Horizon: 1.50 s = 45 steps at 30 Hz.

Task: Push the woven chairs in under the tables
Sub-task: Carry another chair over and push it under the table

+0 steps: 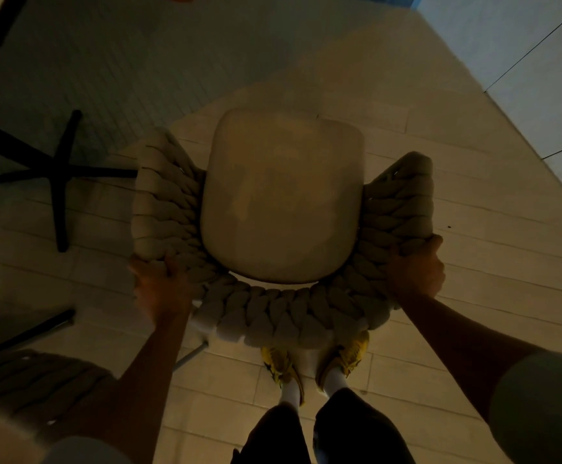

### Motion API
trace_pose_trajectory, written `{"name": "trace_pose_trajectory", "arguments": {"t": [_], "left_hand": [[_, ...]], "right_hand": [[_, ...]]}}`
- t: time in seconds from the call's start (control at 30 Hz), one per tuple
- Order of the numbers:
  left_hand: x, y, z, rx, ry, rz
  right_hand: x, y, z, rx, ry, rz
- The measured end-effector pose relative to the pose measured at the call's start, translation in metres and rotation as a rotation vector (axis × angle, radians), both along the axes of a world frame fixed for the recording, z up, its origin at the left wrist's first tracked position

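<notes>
Between both grips, arms outstretched, left hand and right hand clasp the cream braided-rope woven chair backrest.

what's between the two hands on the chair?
In the head view, the braided back rim of the woven chair spans between the left hand and right hand, both gripping it.

Setting: café or restaurant seating area, dim warm light.
You stand on a pale plank floor; a black cross-shaped table base, a woven chair and a second woven chair suggest dining furniture.
</notes>
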<state>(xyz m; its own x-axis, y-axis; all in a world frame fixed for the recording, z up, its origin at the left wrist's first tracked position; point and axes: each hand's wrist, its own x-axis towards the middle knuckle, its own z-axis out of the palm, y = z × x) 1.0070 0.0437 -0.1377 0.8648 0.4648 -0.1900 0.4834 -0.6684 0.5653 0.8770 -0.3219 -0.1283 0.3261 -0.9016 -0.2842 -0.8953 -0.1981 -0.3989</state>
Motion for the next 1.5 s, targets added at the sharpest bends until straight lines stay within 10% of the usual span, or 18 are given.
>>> {"name": "trace_pose_trajectory", "arguments": {"t": [0.87,1.5], "left_hand": [[0.034,0.008,0.029,0.047,0.346,-0.236],[0.094,-0.014,0.001,0.119,0.104,-0.273]], "right_hand": [[-0.069,0.03,0.029,0.39,-0.105,-0.102],[-0.057,0.112,-0.002,0.312,-0.259,-0.566]]}}
